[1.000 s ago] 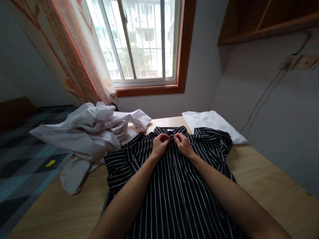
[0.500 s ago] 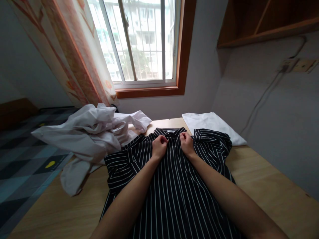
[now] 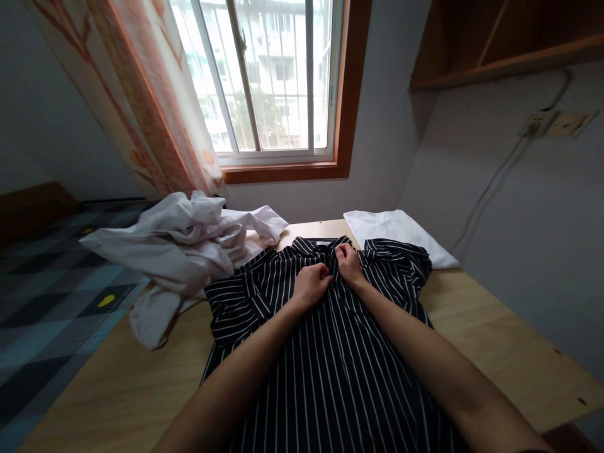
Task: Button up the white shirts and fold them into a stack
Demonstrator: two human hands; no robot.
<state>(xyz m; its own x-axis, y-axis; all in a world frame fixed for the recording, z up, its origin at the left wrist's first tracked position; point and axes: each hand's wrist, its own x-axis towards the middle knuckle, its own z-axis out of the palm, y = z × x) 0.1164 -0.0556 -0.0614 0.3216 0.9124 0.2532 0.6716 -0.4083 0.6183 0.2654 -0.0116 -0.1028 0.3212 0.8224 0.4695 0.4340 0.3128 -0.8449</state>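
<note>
A black shirt with white stripes [image 3: 311,371] lies spread on the wooden table, its collar [image 3: 306,245] at the far end and its short sleeves out to both sides. My right hand [image 3: 348,263] is closed in a pinch on the shirt's front edge, just below the collar's right side. Lower and to the left, my left hand [image 3: 312,283] is closed, its fingertips pinching the cloth near the middle of the front. The fabric between the fingers is mostly hidden.
Crumpled white cloth [image 3: 184,239] is heaped at the table's left edge, beside a checked bedspread [image 3: 51,302]. A folded white garment [image 3: 401,236] lies at the back right of the wooden table [image 3: 500,340]. A window and curtain [image 3: 155,94] are behind.
My left hand has moved down and right from beside the collar to the shirt's middle front. My right hand stays near the collar, barely shifted. The view has moved slightly.
</note>
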